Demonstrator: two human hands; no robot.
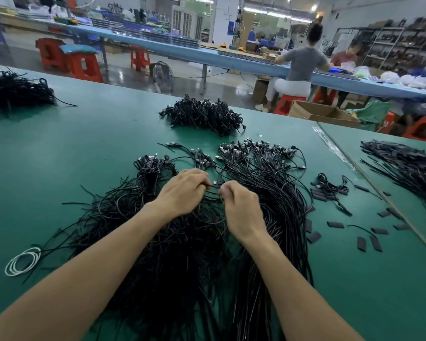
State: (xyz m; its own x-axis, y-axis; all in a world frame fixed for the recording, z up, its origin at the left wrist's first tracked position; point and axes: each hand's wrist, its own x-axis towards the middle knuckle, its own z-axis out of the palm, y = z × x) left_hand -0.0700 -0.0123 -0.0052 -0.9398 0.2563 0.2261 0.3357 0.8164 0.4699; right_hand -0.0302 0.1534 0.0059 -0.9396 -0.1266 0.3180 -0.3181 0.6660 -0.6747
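Black cable pile (pixel 177 254) lies nearest, spread over the green table (pixel 59 156). White coil (pixel 22 260) sits far left. Left hand (pixel 182 190) pinches one thin cable (pixel 213 185) at its curled fingertips. Right hand (pixel 241 210), fingers curled, pinches the same cable just beside. Loose black sleeves (pixel 335 225) lie to the right.

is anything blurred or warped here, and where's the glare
Head view: the lens bows the far edge of the green table; the right hand looks motion-smeared, the left hand sharper, both pinching a cable; the seated person is soft; ceiling lights flare and gleam on the floor.
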